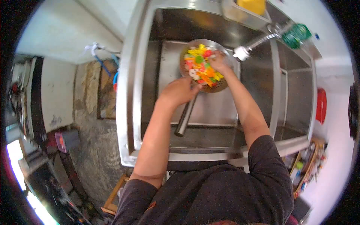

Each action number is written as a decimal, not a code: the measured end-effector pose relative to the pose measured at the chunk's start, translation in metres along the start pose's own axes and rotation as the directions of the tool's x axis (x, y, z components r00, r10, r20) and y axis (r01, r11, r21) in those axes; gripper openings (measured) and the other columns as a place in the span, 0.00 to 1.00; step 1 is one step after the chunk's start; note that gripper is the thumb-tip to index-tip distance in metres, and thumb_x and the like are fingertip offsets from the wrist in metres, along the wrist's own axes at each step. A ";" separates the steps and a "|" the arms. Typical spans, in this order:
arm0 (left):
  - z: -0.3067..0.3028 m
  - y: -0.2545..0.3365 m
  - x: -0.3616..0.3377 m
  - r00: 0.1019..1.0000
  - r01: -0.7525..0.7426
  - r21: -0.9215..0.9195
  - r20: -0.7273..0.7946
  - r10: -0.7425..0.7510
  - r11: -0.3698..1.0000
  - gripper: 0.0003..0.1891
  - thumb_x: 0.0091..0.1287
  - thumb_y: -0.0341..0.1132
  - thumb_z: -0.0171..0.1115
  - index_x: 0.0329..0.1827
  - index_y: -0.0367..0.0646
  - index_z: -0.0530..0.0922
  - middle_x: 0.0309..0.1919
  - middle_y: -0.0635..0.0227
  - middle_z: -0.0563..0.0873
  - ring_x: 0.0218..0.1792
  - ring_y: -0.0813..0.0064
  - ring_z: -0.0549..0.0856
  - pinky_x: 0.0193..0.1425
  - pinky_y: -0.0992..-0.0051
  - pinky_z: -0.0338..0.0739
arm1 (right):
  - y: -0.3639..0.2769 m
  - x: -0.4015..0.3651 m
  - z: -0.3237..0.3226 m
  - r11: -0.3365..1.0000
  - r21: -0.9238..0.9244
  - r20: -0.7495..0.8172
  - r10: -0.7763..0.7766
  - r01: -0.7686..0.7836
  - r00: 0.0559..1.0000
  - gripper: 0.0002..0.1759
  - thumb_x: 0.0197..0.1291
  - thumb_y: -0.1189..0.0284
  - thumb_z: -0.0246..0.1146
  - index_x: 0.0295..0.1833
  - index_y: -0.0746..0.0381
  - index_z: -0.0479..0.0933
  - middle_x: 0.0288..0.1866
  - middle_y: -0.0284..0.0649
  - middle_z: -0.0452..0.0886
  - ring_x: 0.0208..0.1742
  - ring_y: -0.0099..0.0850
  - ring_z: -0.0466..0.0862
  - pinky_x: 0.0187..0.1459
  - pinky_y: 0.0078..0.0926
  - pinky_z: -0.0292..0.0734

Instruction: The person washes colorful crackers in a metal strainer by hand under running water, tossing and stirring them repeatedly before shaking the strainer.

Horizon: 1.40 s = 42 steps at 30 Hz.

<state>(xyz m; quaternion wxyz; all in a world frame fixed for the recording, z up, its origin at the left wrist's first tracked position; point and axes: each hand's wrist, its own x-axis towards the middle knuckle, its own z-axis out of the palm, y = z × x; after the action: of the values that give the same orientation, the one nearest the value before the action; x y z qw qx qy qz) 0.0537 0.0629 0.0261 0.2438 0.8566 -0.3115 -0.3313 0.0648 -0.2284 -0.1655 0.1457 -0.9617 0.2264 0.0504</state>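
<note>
A round metal strainer (216, 89) with small holes sits in the sink, heaped with small pieces (200, 66) in yellow, red, orange, green and white, some of them ring-shaped. At its near left rim my left hand (178, 92) is closed, thumb and fingers around the edge. My right hand (218, 62) reaches in over the right side, its fingers bent down among the pieces; what they hold is partly hidden. From the near rim a metal tube (186, 116), like a handle, slants toward me.
The steel sink (127, 112) has a second basin (298, 101) on the right. A flexible tap (242, 53) with a white nozzle hangs right of the strainer. At the back stand a container (245, 14) with something yellow and a green object (296, 35).
</note>
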 end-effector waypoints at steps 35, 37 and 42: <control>0.121 -0.055 0.095 0.898 0.074 0.055 0.432 -0.091 0.996 0.31 0.54 0.46 0.73 0.63 0.54 0.80 0.56 0.67 0.86 0.52 0.62 0.84 0.58 0.63 0.77 | 0.080 0.064 0.092 0.784 0.580 0.087 -0.329 0.221 0.940 0.35 0.63 0.69 0.67 0.73 0.65 0.63 0.66 0.47 0.76 0.62 0.39 0.78 0.60 0.33 0.74; 0.126 -0.055 0.097 0.935 -0.002 -0.052 0.354 0.020 0.999 0.29 0.56 0.42 0.69 0.64 0.51 0.80 0.53 0.62 0.86 0.49 0.61 0.85 0.55 0.63 0.78 | 0.076 0.040 0.073 0.662 0.728 0.097 -0.358 0.179 0.929 0.34 0.65 0.68 0.65 0.74 0.64 0.63 0.66 0.45 0.76 0.62 0.36 0.78 0.59 0.31 0.73; 0.144 -0.055 0.093 0.968 -0.082 -0.219 0.216 0.130 0.972 0.28 0.53 0.34 0.63 0.62 0.47 0.80 0.49 0.55 0.88 0.45 0.58 0.86 0.50 0.60 0.80 | -0.007 -0.045 -0.033 0.523 0.827 0.344 -0.181 -0.206 0.921 0.32 0.67 0.54 0.63 0.73 0.52 0.70 0.70 0.34 0.74 0.67 0.31 0.74 0.61 0.39 0.70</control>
<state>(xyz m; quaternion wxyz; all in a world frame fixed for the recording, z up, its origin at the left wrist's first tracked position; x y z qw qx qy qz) 0.0248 0.0056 -0.1416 0.3123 0.7644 -0.3467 -0.4449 0.0289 -0.2132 -0.1253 0.6377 -0.7347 0.1953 0.1241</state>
